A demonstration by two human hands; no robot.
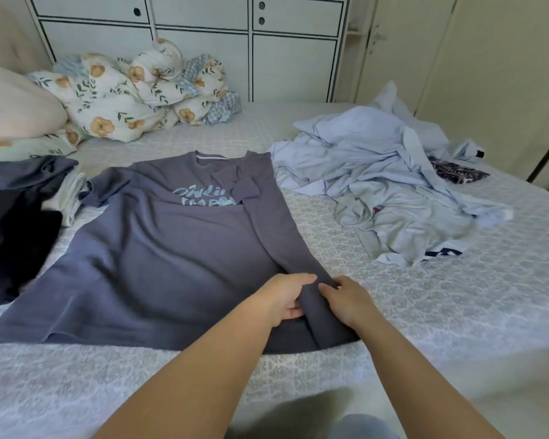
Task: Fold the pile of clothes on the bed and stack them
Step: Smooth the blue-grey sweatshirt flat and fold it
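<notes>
bed (425, 312) | grey T-shirt (159, 248) flat | both hands (286, 297) (346, 301) pinch folded hem

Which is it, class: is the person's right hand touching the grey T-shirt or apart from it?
Touching. The head view shows the right hand with fingers on the grey T-shirt's folded hem.

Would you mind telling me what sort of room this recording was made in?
Most likely a home bedroom. The person works on a bed with a patterned cover, a pillow and a bundled floral duvet lie at its head, and white cabinets stand behind. Loose clothes await folding.
</notes>
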